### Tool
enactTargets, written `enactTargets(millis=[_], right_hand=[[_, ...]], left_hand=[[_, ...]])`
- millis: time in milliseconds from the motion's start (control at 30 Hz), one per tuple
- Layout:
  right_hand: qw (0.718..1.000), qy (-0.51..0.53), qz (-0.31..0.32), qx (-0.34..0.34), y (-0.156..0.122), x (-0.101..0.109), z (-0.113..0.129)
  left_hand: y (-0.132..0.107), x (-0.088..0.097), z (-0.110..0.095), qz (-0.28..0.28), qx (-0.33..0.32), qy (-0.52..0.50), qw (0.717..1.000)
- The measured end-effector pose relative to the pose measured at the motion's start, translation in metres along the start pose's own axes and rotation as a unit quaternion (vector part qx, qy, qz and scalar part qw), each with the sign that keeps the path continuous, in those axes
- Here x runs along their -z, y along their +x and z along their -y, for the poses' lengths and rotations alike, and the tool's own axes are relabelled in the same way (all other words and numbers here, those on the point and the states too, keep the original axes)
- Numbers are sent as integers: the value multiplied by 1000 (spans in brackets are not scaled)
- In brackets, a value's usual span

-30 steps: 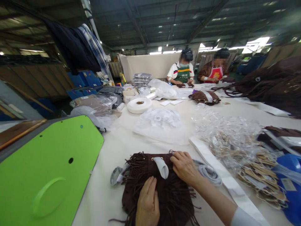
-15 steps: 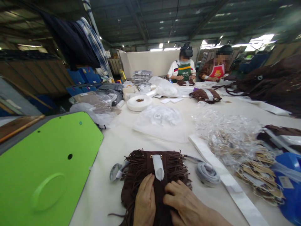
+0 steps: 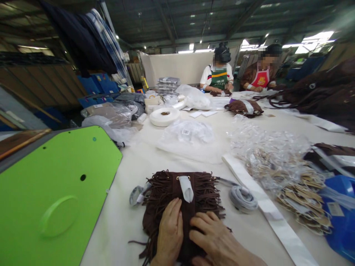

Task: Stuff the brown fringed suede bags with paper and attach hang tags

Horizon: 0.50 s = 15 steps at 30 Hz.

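A dark brown fringed bag lies flat on the white table right in front of me. A white paper-wrapped tab hangs from its gold ring at the top middle. My left hand rests flat on the bag's left half, fingers stretched out. My right hand lies flat on the bag's lower right, fingers spread over the fringe. A wrapped grey strap coil lies just right of the bag.
A green board fills the left. A long white strip, plastic bags of tags and a blue bin sit right. A white tape roll and another fringed bag lie farther back, where two people work.
My right hand came down from the bag's top edge to its lower right and now lies flat on the fringe. The left hand stayed put; the view tilted slightly.
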State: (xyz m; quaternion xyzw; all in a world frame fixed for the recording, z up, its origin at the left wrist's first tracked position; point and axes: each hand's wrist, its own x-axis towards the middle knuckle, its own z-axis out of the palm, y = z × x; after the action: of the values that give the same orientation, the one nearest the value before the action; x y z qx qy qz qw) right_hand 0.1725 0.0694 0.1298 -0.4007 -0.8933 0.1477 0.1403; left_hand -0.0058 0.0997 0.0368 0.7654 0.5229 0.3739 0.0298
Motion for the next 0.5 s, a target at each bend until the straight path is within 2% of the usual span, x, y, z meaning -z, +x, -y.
enactTargets(millis=[67, 133, 233, 300, 367, 500], right_hand=[[1000, 7, 19, -23, -9, -5, -7], [998, 33, 13, -53, -25, -1, -22], [987, 76, -73, -120, -36, 7, -42], [973, 81, -135, -168, -29, 3, -47], [958, 56, -157, -232, -12, -10, -46], [927, 26, -97, -362, 19, -35, -36]], left_hand=[[0, 1, -1, -2, 3, 2, 1000], [0, 1, -3, -3, 2, 3, 1000], [0, -1, -3, -6, -7, 15, 1000], [0, -2, -2, -10, -15, 26, 999], [0, -3, -1, -10, -21, 33, 999], [0, -2, 0, -14, -28, 39, 999]])
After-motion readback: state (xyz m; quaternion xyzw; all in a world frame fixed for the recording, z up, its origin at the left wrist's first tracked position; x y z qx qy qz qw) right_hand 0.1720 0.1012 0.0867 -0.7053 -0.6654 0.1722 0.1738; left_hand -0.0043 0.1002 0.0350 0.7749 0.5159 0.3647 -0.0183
